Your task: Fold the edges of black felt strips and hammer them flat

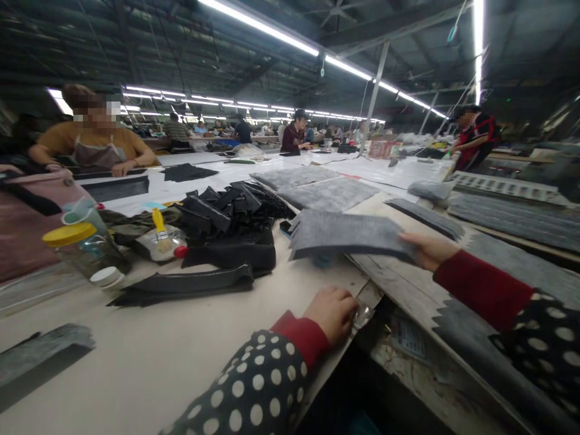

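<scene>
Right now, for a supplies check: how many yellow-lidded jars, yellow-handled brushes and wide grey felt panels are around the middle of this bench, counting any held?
Yellow-lidded jar: 1
Yellow-handled brush: 1
Wide grey felt panels: 3, one in the right hand
Total: 5

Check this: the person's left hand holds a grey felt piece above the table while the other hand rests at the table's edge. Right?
No: the head view shows the right hand holding the grey felt piece; the left hand rests at the table's edge.

Big factory workshop; long shared worktables (136, 362); rows of workers (294, 136); strip lights (258, 25)
</scene>
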Demonstrator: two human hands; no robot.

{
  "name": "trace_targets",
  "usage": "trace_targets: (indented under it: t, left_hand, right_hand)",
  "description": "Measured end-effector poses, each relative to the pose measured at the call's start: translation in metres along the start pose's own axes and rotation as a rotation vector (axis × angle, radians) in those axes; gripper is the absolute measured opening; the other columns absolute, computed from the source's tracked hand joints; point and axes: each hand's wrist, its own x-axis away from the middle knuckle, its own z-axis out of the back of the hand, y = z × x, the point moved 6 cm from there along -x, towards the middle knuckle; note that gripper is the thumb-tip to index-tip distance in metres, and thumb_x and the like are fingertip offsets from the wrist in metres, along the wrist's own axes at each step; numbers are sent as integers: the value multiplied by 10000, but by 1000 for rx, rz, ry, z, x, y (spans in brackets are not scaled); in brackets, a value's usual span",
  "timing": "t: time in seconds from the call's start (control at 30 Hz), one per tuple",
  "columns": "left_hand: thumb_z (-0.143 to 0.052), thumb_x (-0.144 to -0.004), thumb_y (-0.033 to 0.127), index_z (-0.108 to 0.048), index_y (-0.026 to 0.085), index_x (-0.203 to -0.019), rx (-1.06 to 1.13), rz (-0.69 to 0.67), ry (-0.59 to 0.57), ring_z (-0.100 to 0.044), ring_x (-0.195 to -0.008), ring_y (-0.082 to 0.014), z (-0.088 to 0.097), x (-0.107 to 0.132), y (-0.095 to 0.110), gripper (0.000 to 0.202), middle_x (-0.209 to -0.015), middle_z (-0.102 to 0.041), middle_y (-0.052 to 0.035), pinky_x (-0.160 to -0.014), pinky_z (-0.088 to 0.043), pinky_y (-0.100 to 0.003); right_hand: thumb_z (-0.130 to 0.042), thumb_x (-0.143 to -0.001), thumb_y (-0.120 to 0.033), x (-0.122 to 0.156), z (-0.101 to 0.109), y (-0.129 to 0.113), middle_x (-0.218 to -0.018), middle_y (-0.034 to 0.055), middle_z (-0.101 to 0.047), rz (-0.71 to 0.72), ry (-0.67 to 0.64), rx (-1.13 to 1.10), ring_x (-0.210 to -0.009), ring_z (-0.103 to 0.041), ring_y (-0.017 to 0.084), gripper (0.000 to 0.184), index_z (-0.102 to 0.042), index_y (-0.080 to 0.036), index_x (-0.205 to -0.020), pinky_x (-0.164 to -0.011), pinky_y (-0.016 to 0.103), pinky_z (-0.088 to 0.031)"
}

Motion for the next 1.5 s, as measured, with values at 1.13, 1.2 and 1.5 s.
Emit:
trace_targets:
  t: [1.13,1.2,1.5]
  left_hand:
    - [-409,-846,255,-532,158,-746,484,444,653,-522,-715,-106,45,-55,-37,186,-707,-545,7,-666,-426,-219]
    - [-443,-826,278,-528,149,-791,739,483,891,-524,-641,-82,82,-34,-54,159,-668,-528,28,-600,-435,-196]
    - [-421,-844,190,-449,146,-952,553,389,1548,-554,-953,-129,327,179,-96,120,-745,-535,86,-825,-429,-315]
  right_hand:
    - [-349,-833,-347,38,-38,82,-979,143,-612,826,-282,1325,-832,-583,233,379,-601,-132,-1016,-755,400,-465]
    - [-369,-822,-354,34,-38,80,-940,132,-625,836,-308,1338,-803,-585,242,358,-624,-152,-971,-738,409,-461]
    - [-555,-681,-425,6,-30,83,-708,64,-665,992,-359,1217,-604,-597,266,186,-669,-293,-746,-520,402,-457]
